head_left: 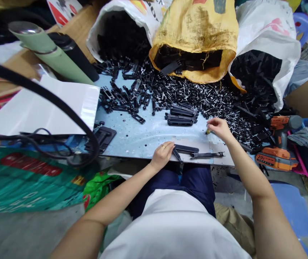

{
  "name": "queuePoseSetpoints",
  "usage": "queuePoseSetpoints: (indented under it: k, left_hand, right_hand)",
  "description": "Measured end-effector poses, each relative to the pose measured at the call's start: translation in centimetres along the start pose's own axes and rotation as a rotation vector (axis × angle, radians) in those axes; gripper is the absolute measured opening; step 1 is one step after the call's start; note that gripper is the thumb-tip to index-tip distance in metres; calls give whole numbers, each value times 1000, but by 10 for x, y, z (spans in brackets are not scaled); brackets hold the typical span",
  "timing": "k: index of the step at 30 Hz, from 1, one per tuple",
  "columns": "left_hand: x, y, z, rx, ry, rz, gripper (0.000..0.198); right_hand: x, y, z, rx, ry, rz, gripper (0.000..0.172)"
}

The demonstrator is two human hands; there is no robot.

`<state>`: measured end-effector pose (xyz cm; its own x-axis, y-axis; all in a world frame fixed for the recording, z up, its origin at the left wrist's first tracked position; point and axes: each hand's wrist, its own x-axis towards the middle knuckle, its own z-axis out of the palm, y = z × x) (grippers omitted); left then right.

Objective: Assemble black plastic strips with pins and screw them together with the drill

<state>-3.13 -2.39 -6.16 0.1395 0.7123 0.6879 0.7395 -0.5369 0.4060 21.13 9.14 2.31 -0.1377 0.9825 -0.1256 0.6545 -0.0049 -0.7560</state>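
Note:
My left hand (pixel 162 154) is closed on the left end of a black plastic bar assembly (pixel 194 151) that lies at the near edge of the pale blue work board (pixel 143 135). A ring shows on one finger. My right hand (pixel 218 128) is pinched on a small yellowish piece at the edge of a heap of small black pins (pixel 210 100). A neat stack of black bars (pixel 181 117) lies just beyond, between my hands.
Three sacks of black parts stand at the back: white (pixel 121 21), yellow (pixel 197 32), white (pixel 267 39). Loose black links (pixel 127 95) are strewn at the left. An orange cordless drill (pixel 279 144) sits right. White sheet (pixel 43 108), green roll (pixel 46 50) and black cable (pixel 48 97) lie left.

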Motion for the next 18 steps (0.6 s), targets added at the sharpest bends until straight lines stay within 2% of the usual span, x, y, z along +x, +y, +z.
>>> queuePoseSetpoints:
  k: [2,4,6,9,12,16,18]
  left_hand:
    - [-3,-3,1,-10,-37,-18,17]
    - [-6,-4,2,-20,-65,-54,19]
    - [-8,-4,4,-21,-63,-66,19]
    - [-8,-4,5,-16,-38,-35,18]
    - [-7,-5,2,2,-52,-26,19]
    - [1,3,-1,64,-78,8,18]
    - [11,13,1,65,-195,77,19]
  right_hand:
    - [-28,1,6,373,-163,164,25]
    - [-52,3,16,596,-273,337,34]
    - [-66,5,27,696,-290,438,39]
    - [-71,8,37,715,-221,421,41]
    - [-73,12,40,507,-137,189,36]
    - [-87,21,41,-56,8,-421,20]
    - [-94,26,42,-277,56,-654,20]
